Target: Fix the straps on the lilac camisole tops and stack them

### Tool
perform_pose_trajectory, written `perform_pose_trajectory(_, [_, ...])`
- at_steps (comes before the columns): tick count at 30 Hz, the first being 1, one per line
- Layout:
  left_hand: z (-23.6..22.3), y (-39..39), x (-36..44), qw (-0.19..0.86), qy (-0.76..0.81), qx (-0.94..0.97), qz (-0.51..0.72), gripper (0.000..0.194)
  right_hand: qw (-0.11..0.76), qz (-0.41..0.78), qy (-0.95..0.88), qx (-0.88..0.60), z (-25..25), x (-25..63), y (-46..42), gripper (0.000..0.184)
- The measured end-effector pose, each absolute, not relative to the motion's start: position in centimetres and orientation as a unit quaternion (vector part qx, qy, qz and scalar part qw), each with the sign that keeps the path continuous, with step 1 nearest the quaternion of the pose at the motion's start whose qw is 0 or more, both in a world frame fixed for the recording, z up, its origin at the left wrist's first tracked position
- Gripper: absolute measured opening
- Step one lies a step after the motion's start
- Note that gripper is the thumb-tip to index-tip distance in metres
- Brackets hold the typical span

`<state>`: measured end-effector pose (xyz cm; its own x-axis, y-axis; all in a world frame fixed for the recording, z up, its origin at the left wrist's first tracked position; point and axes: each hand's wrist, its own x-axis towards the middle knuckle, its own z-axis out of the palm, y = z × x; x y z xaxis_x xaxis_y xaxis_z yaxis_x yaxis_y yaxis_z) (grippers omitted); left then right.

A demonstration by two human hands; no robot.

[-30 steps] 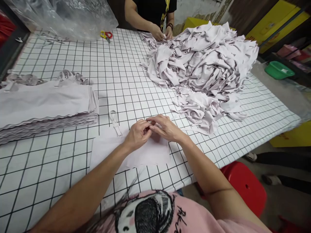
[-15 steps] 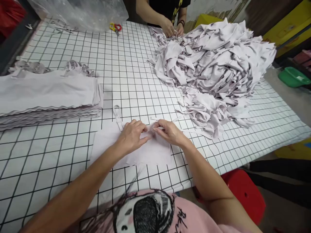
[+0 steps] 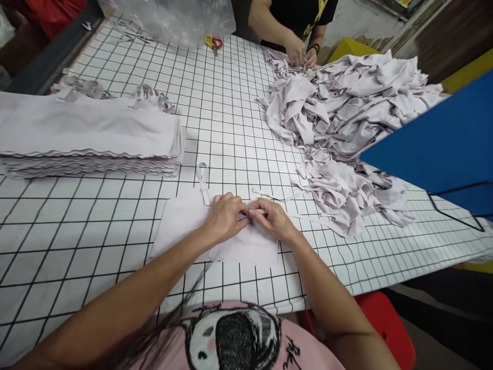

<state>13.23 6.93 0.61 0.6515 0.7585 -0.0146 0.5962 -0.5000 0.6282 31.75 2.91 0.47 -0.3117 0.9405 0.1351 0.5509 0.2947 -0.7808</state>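
A flat piece of pale pinkish-white garment fabric [image 3: 181,226] lies in front of me, with a looped strap [image 3: 204,191] sticking up from its top left edge. My left hand [image 3: 227,216] and my right hand [image 3: 271,218] meet over its upper edge, fingertips pinched together. Between them is a small bit of the strap, its exact part mostly covered by the fingers. Two thin pale straps run out to the right of my right hand: the upper strap [image 3: 269,197] has a small end piece, and the lower strap [image 3: 311,218] reaches toward the fabric heap.
At left stands a folded stack of matching fabric [image 3: 88,128]. A big loose heap [image 3: 346,113] fills the right back, where a co-worker's hands [image 3: 300,54] handle fabric. Scissors [image 3: 213,43] lie beside clear plastic [image 3: 181,20]. A blue panel [image 3: 442,139] juts in from the right; a red stool [image 3: 385,324] stands below.
My hands parted slightly, the left one flattening, then came together again in a pinch. The view has swung left, and a blue panel has appeared at the right.
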Motion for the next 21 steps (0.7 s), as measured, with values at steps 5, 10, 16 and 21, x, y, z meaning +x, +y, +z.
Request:
perform_pose_trajectory(5, [1.07,6.99,13.28,0.332,0.405,0.842,0.132,0.008,0.304,0.306,-0.758,-0.489,0.40,31.64,2.98,0.010])
perform_pose_trajectory(10, [0.98,7.15,13.30,0.343,0.402,0.837,0.141,0.014,0.298,0.306,-0.768,-0.478,0.40,31.64,2.99,0.010])
perform_pose_trajectory(16, [0.61,7.25,13.34,0.341,0.395,0.842,0.140,0.017,0.298,0.279,-0.784,-0.469,0.20,31.80,3.19,0.010])
perform_pose_trajectory(21, [0.64,7.33,13.32,0.344,0.393,0.841,0.139,0.018,0.293,0.274,-0.793,-0.458,0.10,31.98,3.30,0.011])
